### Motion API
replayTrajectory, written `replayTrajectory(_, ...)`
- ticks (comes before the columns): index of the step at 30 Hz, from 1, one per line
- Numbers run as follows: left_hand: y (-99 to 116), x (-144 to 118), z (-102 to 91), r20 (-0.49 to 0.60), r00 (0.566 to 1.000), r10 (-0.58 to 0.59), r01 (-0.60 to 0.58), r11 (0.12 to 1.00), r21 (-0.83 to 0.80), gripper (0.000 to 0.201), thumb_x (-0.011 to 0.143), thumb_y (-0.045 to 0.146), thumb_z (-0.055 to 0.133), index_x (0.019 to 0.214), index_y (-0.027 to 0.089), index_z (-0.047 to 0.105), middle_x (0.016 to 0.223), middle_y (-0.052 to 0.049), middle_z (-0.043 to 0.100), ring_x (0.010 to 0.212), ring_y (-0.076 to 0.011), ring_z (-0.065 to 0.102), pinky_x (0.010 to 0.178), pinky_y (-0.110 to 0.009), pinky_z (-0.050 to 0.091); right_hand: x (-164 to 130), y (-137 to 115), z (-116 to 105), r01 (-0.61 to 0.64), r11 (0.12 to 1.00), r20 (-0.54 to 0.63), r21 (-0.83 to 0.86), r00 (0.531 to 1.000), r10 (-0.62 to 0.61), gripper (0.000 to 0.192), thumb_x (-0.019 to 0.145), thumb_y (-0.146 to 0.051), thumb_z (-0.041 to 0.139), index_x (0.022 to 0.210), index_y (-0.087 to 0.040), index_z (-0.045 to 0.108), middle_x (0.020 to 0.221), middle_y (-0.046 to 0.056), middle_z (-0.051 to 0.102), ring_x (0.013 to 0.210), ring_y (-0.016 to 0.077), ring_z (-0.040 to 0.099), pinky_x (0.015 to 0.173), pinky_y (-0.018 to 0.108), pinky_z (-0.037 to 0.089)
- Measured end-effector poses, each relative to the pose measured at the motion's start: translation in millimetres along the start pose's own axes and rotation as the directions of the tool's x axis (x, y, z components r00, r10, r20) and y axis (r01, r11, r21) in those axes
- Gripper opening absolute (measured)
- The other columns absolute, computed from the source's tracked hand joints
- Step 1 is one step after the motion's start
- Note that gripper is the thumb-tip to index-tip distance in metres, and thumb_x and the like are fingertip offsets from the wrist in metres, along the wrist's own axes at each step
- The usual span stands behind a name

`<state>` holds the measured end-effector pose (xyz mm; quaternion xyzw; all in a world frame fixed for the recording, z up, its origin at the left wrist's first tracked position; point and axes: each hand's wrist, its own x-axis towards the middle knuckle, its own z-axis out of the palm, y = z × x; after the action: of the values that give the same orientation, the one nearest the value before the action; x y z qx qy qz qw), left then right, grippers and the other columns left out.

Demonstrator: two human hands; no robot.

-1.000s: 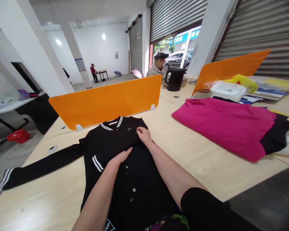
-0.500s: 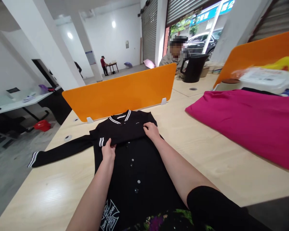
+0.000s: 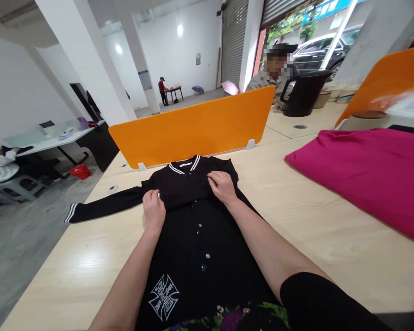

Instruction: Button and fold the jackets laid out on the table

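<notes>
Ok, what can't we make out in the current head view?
Head view:
Cuff of the folded sleeve: mostly under the left hand.
Right hand, pinching or resting: its fingers hide the contact.
Hem of the black button-front jacket: hidden by floral fabric, bottom edge.
Magenta cloth: cut off by right edge.
Co-worker, lower body: behind orange divider.
Far table, items on it: too small.
</notes>
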<state>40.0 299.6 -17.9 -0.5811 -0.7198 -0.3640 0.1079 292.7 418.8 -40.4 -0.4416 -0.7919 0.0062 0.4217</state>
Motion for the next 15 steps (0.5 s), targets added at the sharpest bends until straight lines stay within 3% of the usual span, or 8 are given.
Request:
replayTrajectory(2,-0.8,1.6,9.0,0.137,0.979,0.152,-0.171,0.975,0.139,0.039,0.091,0.024,0.039,0.125,0.015,0.055,0.135,-0.016,0.049,0.134,-0.0291,0.034,0.110,-0.048,0.030,-1.8,-9.0,2.9,0.045,0.999,0.101,0.012,0.994,-0.046,0.035,0.096,-0.031,0.037,0.118,-0.022,0.062,0.126,0.007,0.060,0.122,0.0215,0.048,0.109,0.041,0.026)
replayTrajectory(4,-5.1,1.1,20.4,0.349,0.922,0.170,-0.256,0.942,0.218,0.045,0.092,0.038,0.041,0.133,0.022,0.050,0.145,-0.013,0.041,0.138,-0.0336,0.027,0.109,-0.055,0.028,-4.9,-12.4,8.2,0.045,0.999,0.287,0.012,0.957,-0.046,0.038,0.096,-0.038,0.037,0.126,-0.026,0.058,0.137,0.005,0.052,0.132,0.0234,0.039,0.112,0.049,0.018)
replayTrajectory(7,-14.6,-1.8,33.5,0.553,0.827,0.098,-0.260,0.940,0.221,0.052,0.090,0.048,0.044,0.138,0.028,0.045,0.151,-0.010,0.035,0.140,-0.0371,0.024,0.108,-0.059,0.026,-9.0,-9.5,16.1,0.001,1.000,0.571,-0.011,0.821,0.005,0.045,0.096,-0.047,0.035,0.134,-0.031,0.051,0.148,0.001,0.040,0.139,0.0262,0.026,0.112,0.059,0.011)
replayTrajectory(9,-21.4,-2.7,36.8,0.547,0.832,0.086,-0.203,0.966,0.157,0.053,0.088,0.049,0.047,0.137,0.028,0.046,0.151,-0.008,0.035,0.140,-0.0353,0.024,0.110,-0.057,0.025,-10.2,-6.1,18.9,-0.014,1.000,0.635,-0.023,0.772,0.026,0.048,0.096,-0.051,0.031,0.137,-0.032,0.048,0.151,-0.001,0.035,0.141,0.0255,0.022,0.112,0.059,0.009)
replayTrajectory(13,-43.0,-0.5,27.2,0.349,0.937,-0.028,0.014,0.999,0.042,0.042,0.086,0.038,0.052,0.125,0.021,0.056,0.138,-0.007,0.052,0.128,-0.0212,0.046,0.107,-0.035,0.036,-10.6,-3.0,18.9,-0.007,1.000,0.635,-0.020,0.772,0.018,0.051,0.095,-0.053,0.026,0.138,-0.035,0.045,0.152,-0.003,0.033,0.142,0.0243,0.020,0.114,0.057,0.009)
replayTrajectory(15,-62.3,1.2,12.7,0.257,0.955,-0.145,0.130,0.989,0.074,0.037,0.088,0.033,0.049,0.120,0.017,0.058,0.127,-0.009,0.059,0.116,-0.0186,0.055,0.100,-0.030,0.043,-10.8,-2.8,18.5,-0.004,1.000,0.634,-0.023,0.773,0.018,0.051,0.095,-0.054,0.025,0.139,-0.035,0.045,0.152,-0.003,0.033,0.142,0.0242,0.020,0.114,0.056,0.010)
